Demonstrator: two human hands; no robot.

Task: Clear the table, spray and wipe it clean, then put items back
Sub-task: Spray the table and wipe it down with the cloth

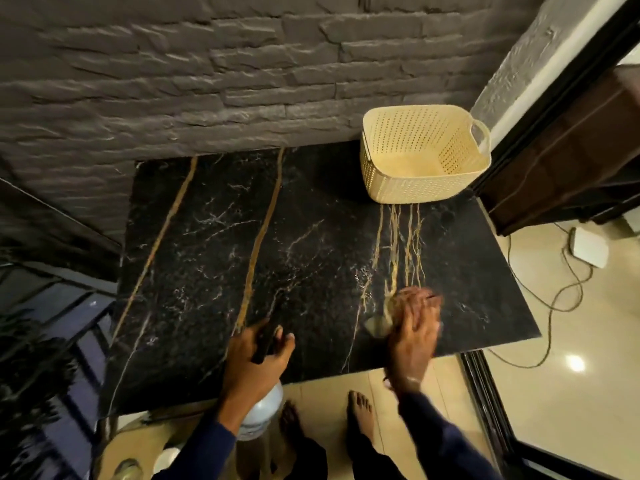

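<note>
A black marble table (263, 244) with gold veins fills the middle of the head view. My left hand (254, 362) grips a spray bottle by its dark trigger head; the bottle's pale blue body (263, 410) hangs below the table's front edge. My right hand (414, 327) lies flat near the front right of the tabletop, pressing a small grey cloth (379, 323) that shows at its left side. The hand is motion-blurred. A cream perforated basket (422, 157) stands at the table's back right corner and looks empty.
A dark stone wall runs behind the table. At the right, a cable (540, 299) and a white box (588, 247) lie on the glossy floor by a dark door frame. My bare feet (360, 414) stand at the table's front edge. A round glass surface (131, 452) sits lower left.
</note>
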